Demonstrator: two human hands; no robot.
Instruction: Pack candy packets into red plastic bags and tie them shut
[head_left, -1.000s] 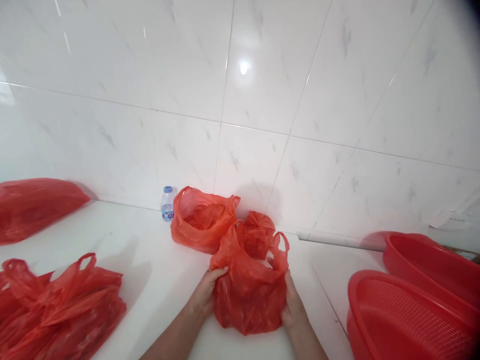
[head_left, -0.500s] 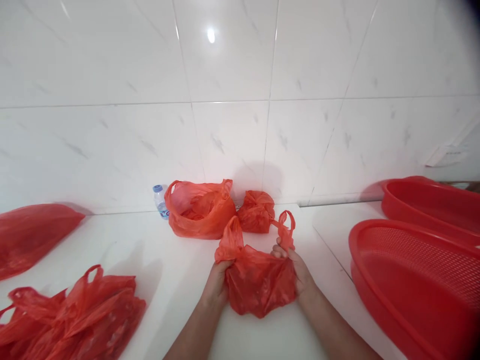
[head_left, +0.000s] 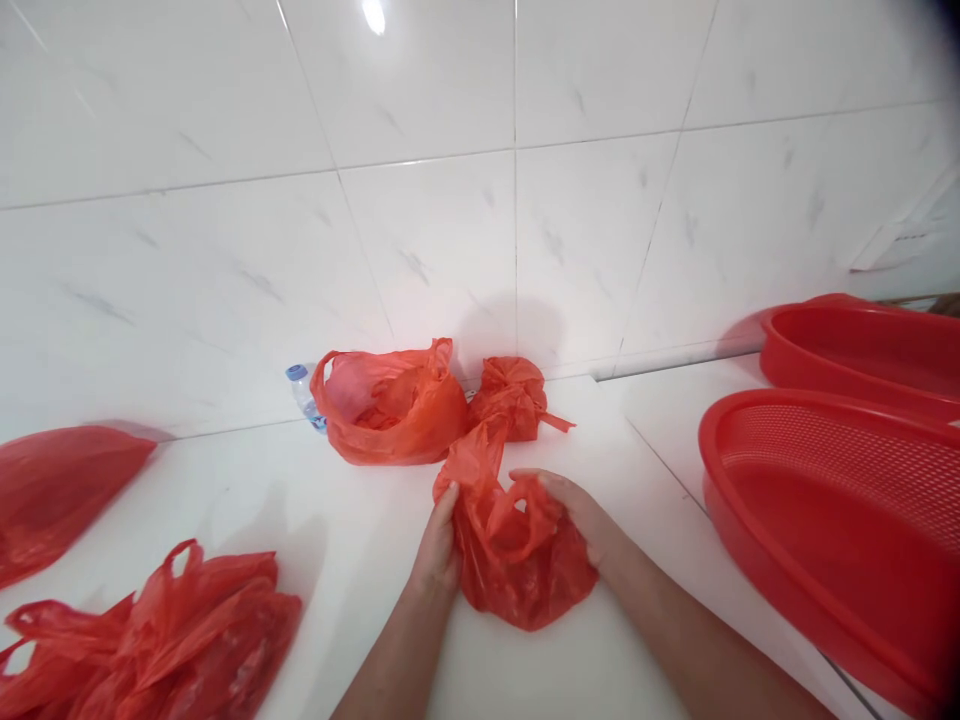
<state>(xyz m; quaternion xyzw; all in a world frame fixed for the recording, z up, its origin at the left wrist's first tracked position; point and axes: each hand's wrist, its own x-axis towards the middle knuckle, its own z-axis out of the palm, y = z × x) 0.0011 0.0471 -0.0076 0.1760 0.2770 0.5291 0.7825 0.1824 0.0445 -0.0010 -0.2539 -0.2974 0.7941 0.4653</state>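
Observation:
A small red plastic bag lies on the white counter in front of me, bulging with something inside. My left hand grips its left side and left handle, fingers closed on the plastic. My right hand curls over the top right, holding the right handle folded down toward the middle. Just behind it sits a knotted red bag, and left of that an open red bag.
A small water bottle stands by the tiled wall behind the open bag. More red bags lie at the left and front left. Two red plastic baskets, a perforated one and another behind it, fill the right side.
My right hand has brought the right handle down and across the bag's top; before, both handles stood up. The view has tilted slightly down and right.

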